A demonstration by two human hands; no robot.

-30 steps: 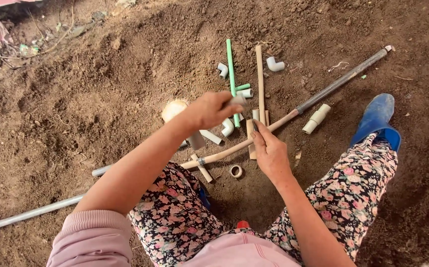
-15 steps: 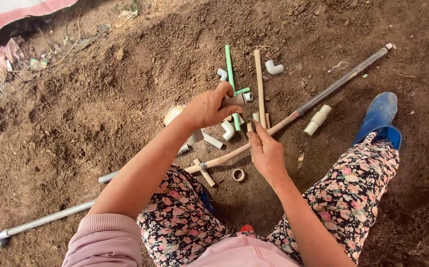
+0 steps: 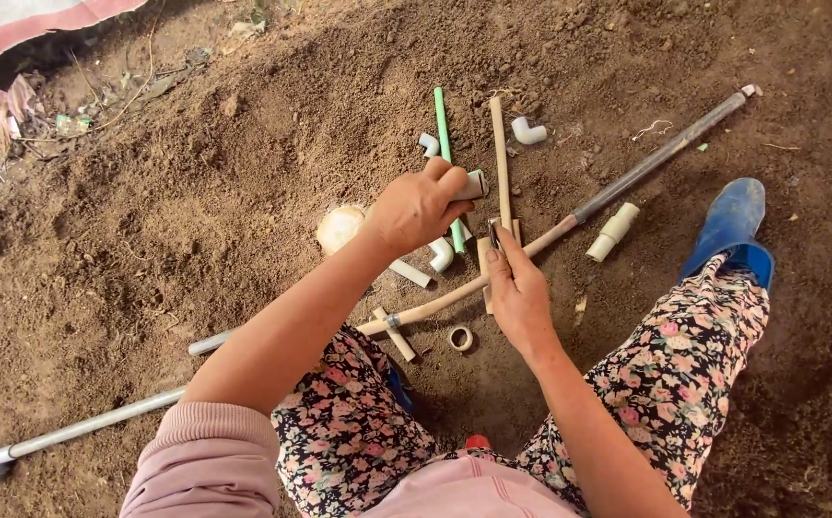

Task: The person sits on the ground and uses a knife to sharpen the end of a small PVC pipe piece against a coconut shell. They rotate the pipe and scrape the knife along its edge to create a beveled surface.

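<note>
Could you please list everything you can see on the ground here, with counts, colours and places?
long pipe: one, grey and tan, lying slantwise across the soil from upper right to lower left
green pipe: one, green, above the left hand
tan pipe: one, tan, right of the green pipe
elbow fittings: at least three, white, around the short pipes
coupling: one, cream, below the long pipe at right
ring: one, pale, on soil between the knees
round object: one, tan, left of the left hand
boot: one, blue, at right
left hand: holds a grey fitting
right hand: fingers pinch a small piece
</note>
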